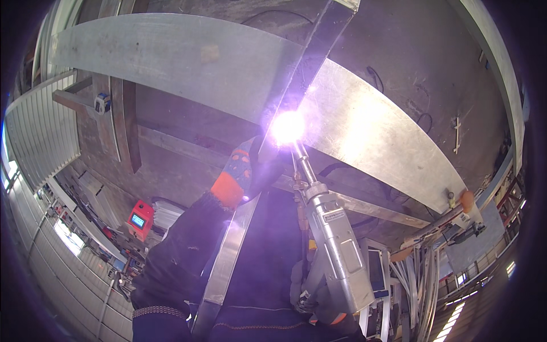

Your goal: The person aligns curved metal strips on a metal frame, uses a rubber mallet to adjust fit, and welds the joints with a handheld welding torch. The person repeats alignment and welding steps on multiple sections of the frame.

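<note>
My left hand, in an orange and dark work glove, grips a long metal bar just below a bright white-violet welding flash. The bar runs from the lower edge up across a wide curved sheet-metal plate. My right hand, gloved and low in the picture, holds a grey handheld welding gun. The gun's thin nozzle points up into the flash, where the bar meets the plate. My left forearm wears a dark sleeve.
A red machine with a small screen stands at lower left. A clamp with an orange handle sits at the plate's right end, above a bundle of cables. A ribbed metal panel lies at left. A tape measure rests on a beam.
</note>
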Demonstrator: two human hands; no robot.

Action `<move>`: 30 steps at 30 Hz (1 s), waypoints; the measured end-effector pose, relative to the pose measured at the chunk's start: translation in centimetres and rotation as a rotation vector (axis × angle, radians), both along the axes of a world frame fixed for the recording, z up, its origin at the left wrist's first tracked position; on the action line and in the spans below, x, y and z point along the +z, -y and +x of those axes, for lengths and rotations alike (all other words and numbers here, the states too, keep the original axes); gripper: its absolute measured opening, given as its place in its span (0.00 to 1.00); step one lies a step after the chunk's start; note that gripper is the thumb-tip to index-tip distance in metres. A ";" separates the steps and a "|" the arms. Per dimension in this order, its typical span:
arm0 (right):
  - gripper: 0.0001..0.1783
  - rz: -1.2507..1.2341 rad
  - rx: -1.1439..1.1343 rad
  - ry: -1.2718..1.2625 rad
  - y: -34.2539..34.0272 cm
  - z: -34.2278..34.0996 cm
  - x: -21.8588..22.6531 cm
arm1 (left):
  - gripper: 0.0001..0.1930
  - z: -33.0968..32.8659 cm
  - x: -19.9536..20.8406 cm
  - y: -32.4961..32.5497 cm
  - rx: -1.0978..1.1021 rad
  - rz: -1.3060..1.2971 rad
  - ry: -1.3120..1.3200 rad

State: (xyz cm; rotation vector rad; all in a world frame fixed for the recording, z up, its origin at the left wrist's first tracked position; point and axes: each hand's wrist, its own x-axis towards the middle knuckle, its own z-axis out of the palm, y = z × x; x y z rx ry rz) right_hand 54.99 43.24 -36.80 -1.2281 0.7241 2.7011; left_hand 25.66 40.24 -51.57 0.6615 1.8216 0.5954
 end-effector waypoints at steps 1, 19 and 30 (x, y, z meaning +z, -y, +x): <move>0.29 0.021 -0.027 -0.079 -0.1 -0.3 -0.2 | 0.12 0.0 -0.1 0.1 -0.075 -0.009 -0.059; 0.27 -0.212 0.176 0.001 -1.0 0.6 -0.7 | 0.10 0.1 -0.6 0.1 0.092 -0.126 0.118; 0.28 1.329 0.371 0.891 -17.3 0.3 -8.7 | 0.06 -0.5 0.5 -0.2 0.229 -0.126 0.322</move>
